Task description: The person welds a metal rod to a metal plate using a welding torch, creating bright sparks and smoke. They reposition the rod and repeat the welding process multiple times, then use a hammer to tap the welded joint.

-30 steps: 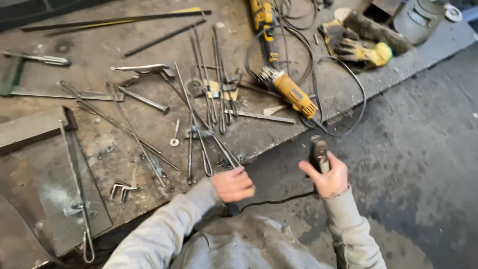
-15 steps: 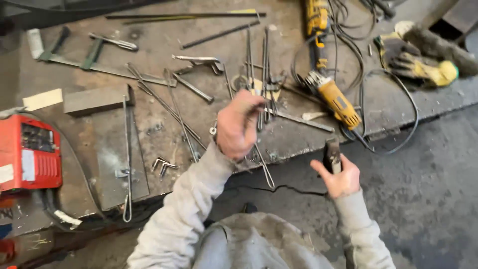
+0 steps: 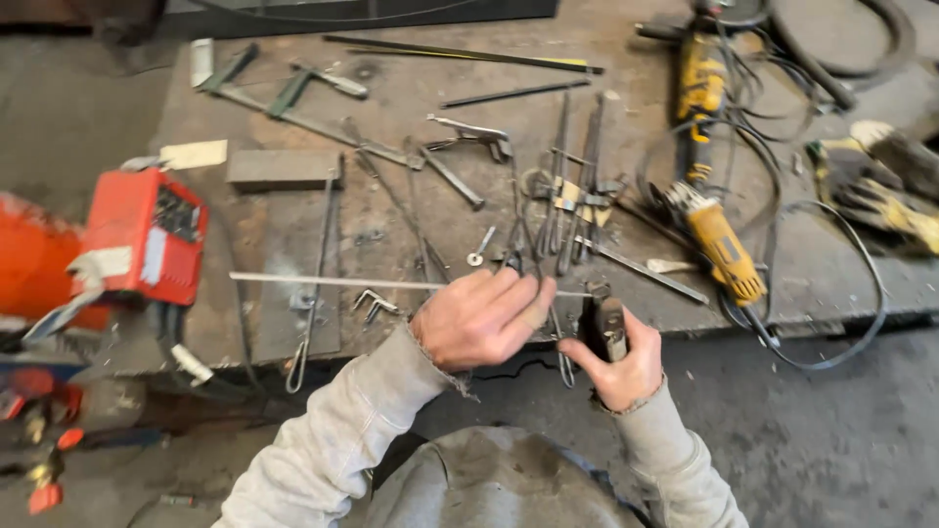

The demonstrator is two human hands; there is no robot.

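Red welding unit (image 3: pixel 147 235) sits at the far left of the steel workbench (image 3: pixel 293 215), partly off its edge. Right of it, a flat steel block (image 3: pixel 284 168) and a long bar clamp (image 3: pixel 303 117) lie further back on the bench. Thin bright rod (image 3: pixel 333 283) runs across the bench's front strip, ending under the left hand (image 3: pixel 484 318). Left hand is curled mostly closed over the rod's right end; exact finger grip is hidden. Right hand (image 3: pixel 621 367), just off the bench's front edge, is wrapped tight around a dark tool handle (image 3: pixel 606 328), likely an electrode holder; its tip meets the rod end. Judgement: seat the rod squarely in the holder, keep the left hand steady, and lift the rod's free end over the clutter. Behind the hands, a pile of bent steel rods (image 3: pixel 567 196) and locking pliers (image 3: pixel 469 132) crowd the bench middle. Further right lie a yellow angle grinder (image 3: pixel 719 244) with looping black cables (image 3: pixel 831 293), then work gloves (image 3: pixel 880 191) at the bench's right end. Cables could snag.
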